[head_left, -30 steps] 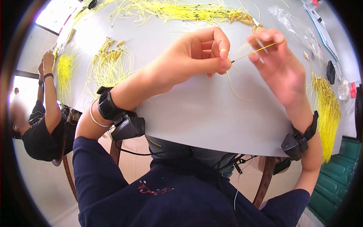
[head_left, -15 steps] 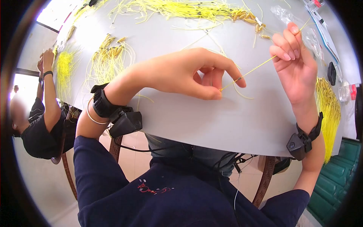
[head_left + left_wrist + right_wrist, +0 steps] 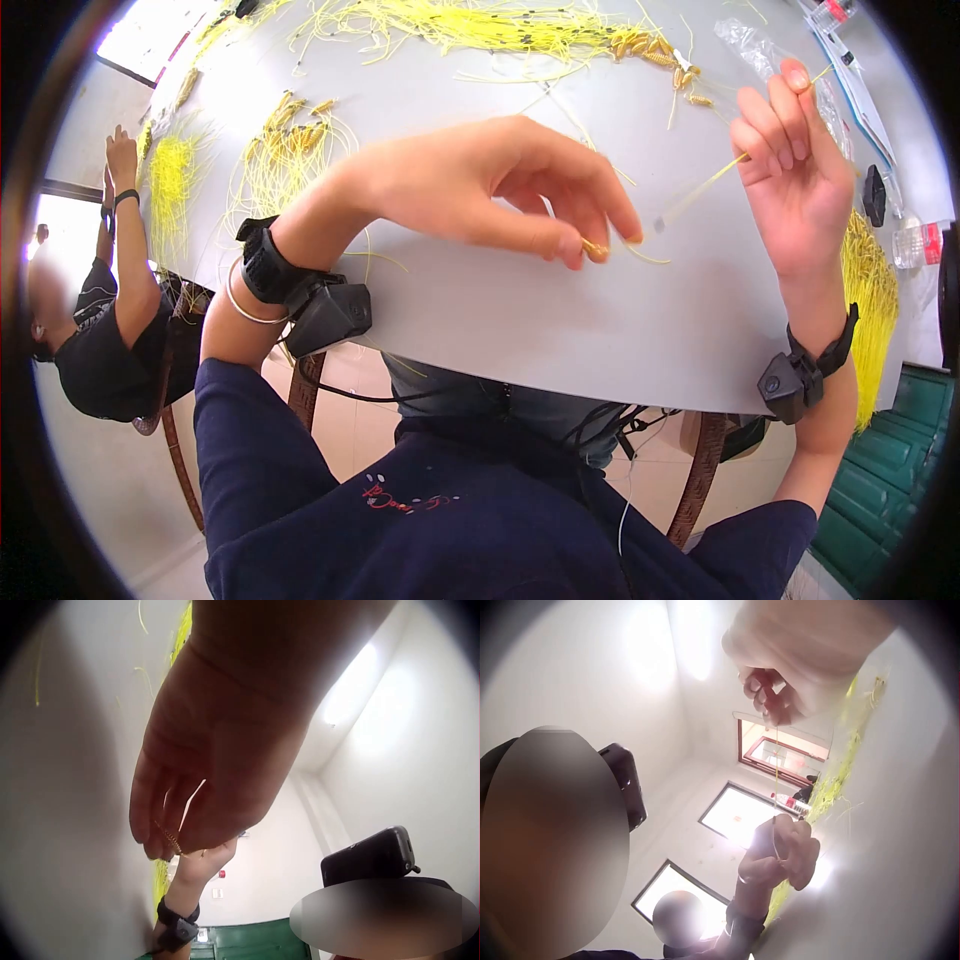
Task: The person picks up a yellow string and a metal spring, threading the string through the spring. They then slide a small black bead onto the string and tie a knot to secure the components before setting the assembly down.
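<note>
We hold a small gold coil (image 3: 592, 247) pinched in our left grip (image 3: 480, 195) while our right grip (image 3: 797, 185) grasps a yellow strand (image 3: 733, 168) above the grey surface (image 3: 500, 325). This piece appears under way, not yet laid with the yellow bundle (image 3: 510, 38) on the far side. Against half a second ago, a dark bead (image 3: 659, 225), now blurred, sits clear of our left grip.

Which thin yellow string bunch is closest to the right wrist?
The straight, gold-ended yellow string bunch, far right on the grey table; the others lie farther left.
</note>
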Demonstrator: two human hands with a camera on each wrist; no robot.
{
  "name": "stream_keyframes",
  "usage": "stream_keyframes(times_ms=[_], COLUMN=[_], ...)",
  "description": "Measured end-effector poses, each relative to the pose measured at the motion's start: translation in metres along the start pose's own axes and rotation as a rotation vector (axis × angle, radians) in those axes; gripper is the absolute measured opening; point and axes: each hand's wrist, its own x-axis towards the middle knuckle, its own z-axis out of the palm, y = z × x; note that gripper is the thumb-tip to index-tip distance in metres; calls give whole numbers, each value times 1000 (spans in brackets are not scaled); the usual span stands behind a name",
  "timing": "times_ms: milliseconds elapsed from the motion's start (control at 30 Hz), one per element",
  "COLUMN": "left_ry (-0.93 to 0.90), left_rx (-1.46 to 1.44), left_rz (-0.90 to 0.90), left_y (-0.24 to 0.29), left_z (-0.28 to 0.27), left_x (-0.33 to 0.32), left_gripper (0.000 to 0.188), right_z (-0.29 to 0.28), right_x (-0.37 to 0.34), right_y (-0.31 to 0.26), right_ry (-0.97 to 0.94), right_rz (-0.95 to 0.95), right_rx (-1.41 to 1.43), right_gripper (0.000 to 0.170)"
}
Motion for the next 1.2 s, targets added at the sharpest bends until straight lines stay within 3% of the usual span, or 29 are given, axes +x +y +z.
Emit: stream_keyframes(times_ms=[133,333,567,633,800,867,1000,1100,1167,1200], left_ry=[-90,-67,203,244,459,447,435,536,528,515], left_rx=[-148,-126,-2,4,383,368,414,393,364,333], left_rz=[85,-124,-44,-51,130,59,-131,22,26,28], left_y=[2,24,12,11,4,8,11,-7,-8,-8], left_z=[13,24,27,27,26,24,19,16,16,17], left_x=[3,6,4,4,4,3,2,6,7,6], left_gripper=[30,18,23,22,15,14,13,13,15,18], right_z=[17,27,19,17,-1,-2,-11,-9,-3,-2], right_x=[-7,-12,-11,-9,0,3,4,3,-3,-4], right_y=[11,22,14,7,-18,-18,-9,-4,7,12], right_ry=[-32,-3,-17,-97,6,-10,-19,101,197,60], right_rz=[49,61,-17,-68,-179,-190,-157,-150,8,58], right_rx=[5,-48,-377,-508,-668,-676,-679,-715,-1013,-999], right_gripper=[10,7,12,14,15,15,15,14,10,9])
